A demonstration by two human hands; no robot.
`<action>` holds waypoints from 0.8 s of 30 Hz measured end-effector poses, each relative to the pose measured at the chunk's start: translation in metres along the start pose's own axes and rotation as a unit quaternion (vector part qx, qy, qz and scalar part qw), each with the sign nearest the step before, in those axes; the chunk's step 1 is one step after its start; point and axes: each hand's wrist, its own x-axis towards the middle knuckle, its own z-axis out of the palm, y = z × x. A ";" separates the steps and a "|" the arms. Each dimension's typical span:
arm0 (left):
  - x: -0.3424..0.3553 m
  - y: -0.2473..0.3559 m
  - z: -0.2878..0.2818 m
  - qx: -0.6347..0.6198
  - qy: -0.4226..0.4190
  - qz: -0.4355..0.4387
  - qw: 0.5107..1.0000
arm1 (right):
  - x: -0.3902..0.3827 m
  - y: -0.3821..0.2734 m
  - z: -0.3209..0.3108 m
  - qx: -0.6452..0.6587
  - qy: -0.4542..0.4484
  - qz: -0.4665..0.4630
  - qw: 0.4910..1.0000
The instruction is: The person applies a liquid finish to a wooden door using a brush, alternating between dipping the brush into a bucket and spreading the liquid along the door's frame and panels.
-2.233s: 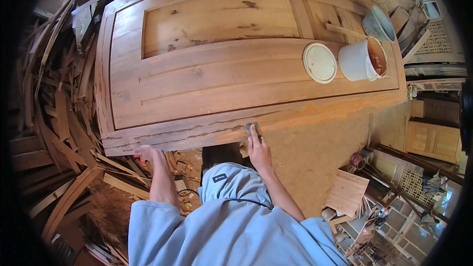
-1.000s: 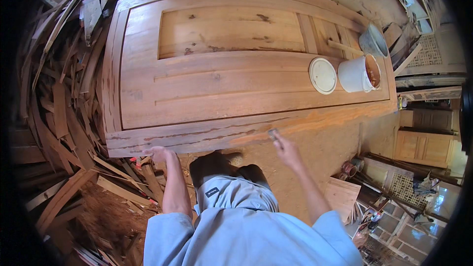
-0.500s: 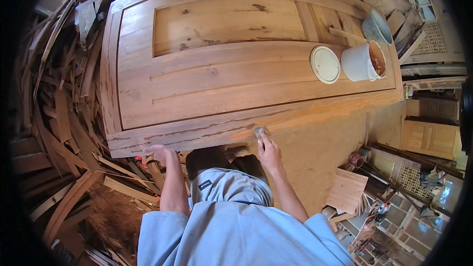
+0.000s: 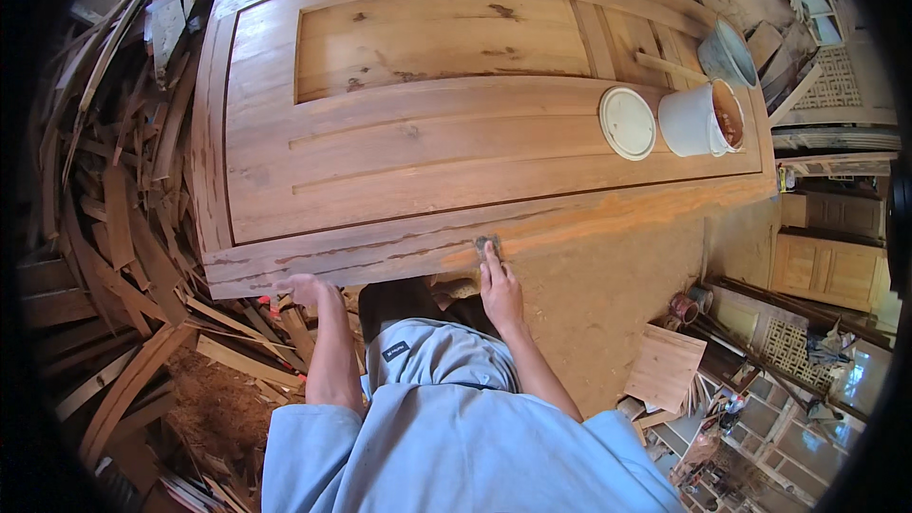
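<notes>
Head view, looking down: a wooden door [image 4: 446, 138] lies flat, its near long edge facing the person. On the strip along that edge, the right hand [image 4: 501, 294] grasps a small flat scraper [image 4: 487, 248] — index finger stretched along it, the other fingers curled in — and the scraper sits against the wood, roughly midway along the strip. To the right of it runs a long orange smear [image 4: 594, 213], reaching toward the door's right end; to the left, dark uneven streaks [image 4: 370, 256] mark the same strip.

The left hand [image 4: 302, 289] is at the near edge, toward the door's left corner. It touches the edge, but whether its fingers close around the wood or merely rest there I cannot tell, as they are partly hidden.

Toward the right end of the door stands a white bucket [image 4: 687, 122] with orange-brown paste inside, and its round white lid [image 4: 628, 123] lies flat just beside it, on the left. Behind them are a grey bucket [image 4: 726, 54], near the far right corner, and a wooden stick [image 4: 668, 66] — lying on the door and pointing toward that bucket.

Scrap wood [image 4: 119, 228] is heaped at left; a square board [image 4: 665, 368] leans at lower right, beyond the brown floor [image 4: 589, 323].
</notes>
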 end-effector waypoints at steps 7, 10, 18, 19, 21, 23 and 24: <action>0.005 -0.002 -0.004 0.002 -0.001 -0.007 1.000 | 0.026 -0.011 -0.052 -0.101 -0.175 -0.071 0.977; 0.008 -0.002 -0.006 0.003 -0.005 -0.012 1.000 | 0.068 -0.013 -0.068 -0.192 -0.247 -0.122 0.942; 0.005 0.000 -0.007 -0.008 -0.016 -0.035 0.999 | 0.104 0.038 -0.131 -0.293 -0.314 -0.088 0.899; 0.003 0.003 -0.010 -0.006 -0.035 -0.044 0.998 | 0.111 0.046 -0.142 -0.311 -0.312 -0.082 0.894; -0.002 0.010 -0.021 0.004 -0.074 -0.057 0.996 | 0.098 0.061 -0.165 -0.137 -0.219 -0.080 0.963; -0.006 0.009 -0.014 0.001 -0.075 -0.043 0.996 | 0.076 0.072 -0.175 0.032 -0.148 0.019 0.988; -0.005 0.008 -0.013 -0.002 -0.078 -0.035 0.996 | 0.059 0.079 -0.174 0.113 -0.126 0.119 0.978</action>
